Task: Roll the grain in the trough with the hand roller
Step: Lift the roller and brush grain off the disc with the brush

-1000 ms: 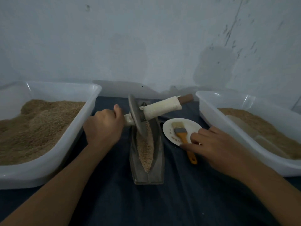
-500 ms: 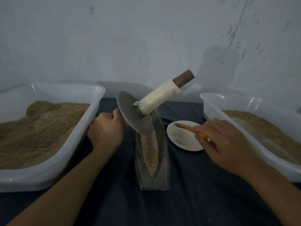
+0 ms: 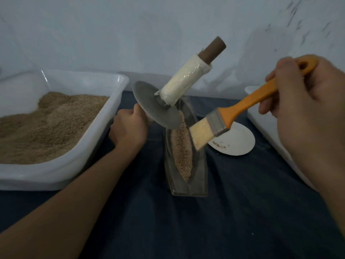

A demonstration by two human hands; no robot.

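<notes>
Hand roller (image 3: 169, 101): grey metal disc, cream-white wrapped handle, brown bare end. Grain (image 3: 182, 146) in trough: tan, speckled. Trough (image 3: 197, 186): clear, greyish. Brush (image 3: 229, 116): orange handle, silver-grey ferrule, pale cream bristles. Plate (image 3: 240, 143): white with a few brown specks. Left tub (image 3: 93, 139): white, holds tan-brown grain. Right tub (image 3: 261, 120): white. Counter (image 3: 242, 212) cloth: dark navy blue. Wall (image 3: 112, 34): pale grey-white, dark flecks at upper right.

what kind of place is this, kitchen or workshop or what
Probably a small hand grain-milling bench, not a kitchen: white tubs of grain, a narrow trough with a disc roller and a brush, on dark cloth against a bare wall.
</notes>
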